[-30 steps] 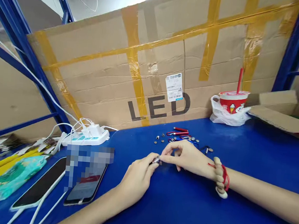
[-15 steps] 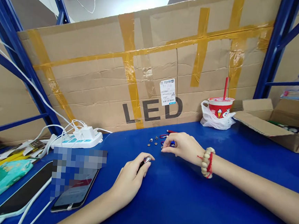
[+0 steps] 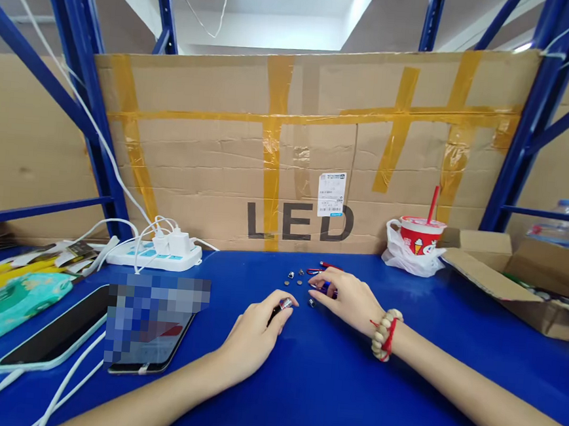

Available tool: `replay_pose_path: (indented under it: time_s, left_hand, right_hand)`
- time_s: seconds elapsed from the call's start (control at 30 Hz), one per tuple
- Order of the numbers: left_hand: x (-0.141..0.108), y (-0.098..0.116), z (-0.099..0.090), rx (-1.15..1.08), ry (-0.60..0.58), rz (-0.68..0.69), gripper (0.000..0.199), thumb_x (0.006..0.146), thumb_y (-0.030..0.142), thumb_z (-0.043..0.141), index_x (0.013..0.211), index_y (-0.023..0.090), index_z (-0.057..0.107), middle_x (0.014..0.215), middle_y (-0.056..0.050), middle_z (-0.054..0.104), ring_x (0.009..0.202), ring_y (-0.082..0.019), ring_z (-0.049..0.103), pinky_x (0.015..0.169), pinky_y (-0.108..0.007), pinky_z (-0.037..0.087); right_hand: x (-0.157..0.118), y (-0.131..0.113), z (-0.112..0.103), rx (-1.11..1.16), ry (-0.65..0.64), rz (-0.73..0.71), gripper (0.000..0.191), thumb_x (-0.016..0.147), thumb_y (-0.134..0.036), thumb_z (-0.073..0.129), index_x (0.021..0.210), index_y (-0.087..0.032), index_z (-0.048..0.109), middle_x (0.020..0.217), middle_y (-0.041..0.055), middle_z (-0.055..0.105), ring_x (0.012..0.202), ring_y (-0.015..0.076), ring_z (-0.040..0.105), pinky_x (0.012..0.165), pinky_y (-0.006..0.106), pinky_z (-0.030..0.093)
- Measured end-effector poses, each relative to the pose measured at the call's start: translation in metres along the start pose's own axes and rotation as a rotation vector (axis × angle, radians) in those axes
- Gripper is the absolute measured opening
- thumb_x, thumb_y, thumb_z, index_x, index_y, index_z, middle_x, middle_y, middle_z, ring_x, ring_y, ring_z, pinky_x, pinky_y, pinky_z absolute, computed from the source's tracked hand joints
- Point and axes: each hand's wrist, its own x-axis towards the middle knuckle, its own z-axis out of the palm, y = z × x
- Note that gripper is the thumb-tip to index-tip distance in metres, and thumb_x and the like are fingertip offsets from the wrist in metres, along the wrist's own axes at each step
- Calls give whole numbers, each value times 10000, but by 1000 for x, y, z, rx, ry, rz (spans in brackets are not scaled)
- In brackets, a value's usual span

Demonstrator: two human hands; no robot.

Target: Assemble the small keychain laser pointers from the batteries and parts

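Head cam: big taped cardboard sheet [image 3: 209, 168] behind our blue bench [image 3: 260, 401]. Our right hand [image 3: 351, 298] is out over it, thumb and fingers parted, holding nothing we can spot. Our left hand [image 3: 255, 329] has its fingers wrapped round a silvery-tipped dark tube [image 3: 284, 303] (mostly hidden, sorry). Tiny silvery part [image 3: 311, 302] sits near our right fingertips, coin-like discs [image 3: 299, 282] farther back.

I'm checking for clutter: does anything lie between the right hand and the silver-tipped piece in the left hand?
Yes, a small metal part lies close by the right hand, on the side toward the silver-tipped piece in the left hand. Nothing else visible stands between them.
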Motion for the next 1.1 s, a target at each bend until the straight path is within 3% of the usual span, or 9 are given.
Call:
replay_pose_path:
  time_s: [0.17, 0.33, 0.47, 0.63, 0.93, 1.03, 1.1]
  left_hand:
    - [1, -3, 0, -74, 32, 7, 264, 859, 407, 315, 985, 297, 519, 653, 52, 484, 622, -93, 451, 608, -207, 318]
    - [2, -5, -1, -135, 42, -8, 274, 853, 406, 318, 962, 268, 528, 651, 46, 483, 612, -90, 436, 603, -203, 321]
    - [1, -4, 0, -136, 28, 7, 301, 847, 410, 318, 985, 252, 533, 655, 37, 480, 597, -90, 423, 576, -194, 312]
    - [1, -3, 3, -140, 53, 21, 273, 847, 379, 327, 978, 260, 534, 632, 40, 474, 601, -95, 429, 582, -192, 323]
    - [1, -2, 3, -102, 70, 18, 255, 831, 364, 349, 978, 288, 543, 689, 36, 550, 622, -113, 484, 657, -233, 370]
    - [0, -2, 4, -83, 74, 12, 267, 830, 360, 342, 992, 291, 543, 723, 27, 582, 653, -129, 507, 707, -269, 388]
    - [-1, -2, 4, -75, 81, 9, 272, 826, 358, 345, 995, 290, 547, 748, 18, 600, 678, -139, 521, 725, -290, 394]
  right_hand:
    - [7, 13, -6, 3, 103, -59, 258, 830, -352, 446, 1021, -247, 584, 1023, 12, 579, 860, 126, 577, 723, 260, 450]
    - [16, 32, -26, -92, 227, 44, 239, 834, -312, 413, 926, -230, 618, 973, 12, 603, 829, 143, 581, 689, 280, 456]
    - [17, 43, -20, -103, 168, 55, 293, 814, -359, 437, 971, -180, 607, 952, 57, 613, 827, 185, 590, 682, 325, 470]
    - [17, 46, 0, -42, 28, -107, 438, 834, -471, 403, 1144, -188, 529, 1126, 63, 566, 1016, 183, 547, 870, 334, 439]
    - [32, 29, 15, -88, -67, -240, 481, 868, -481, 329, 1264, -239, 457, 1288, 58, 457, 1202, 213, 403, 989, 425, 320]
    - [51, 22, 20, -108, -107, -218, 468, 871, -431, 324, 1238, -199, 498, 1243, 81, 495, 1138, 222, 465, 935, 408, 377]
    - [62, 21, 23, -114, -133, -217, 417, 848, -379, 373, 1122, -158, 597, 1109, 104, 581, 1016, 225, 546, 875, 380, 424]
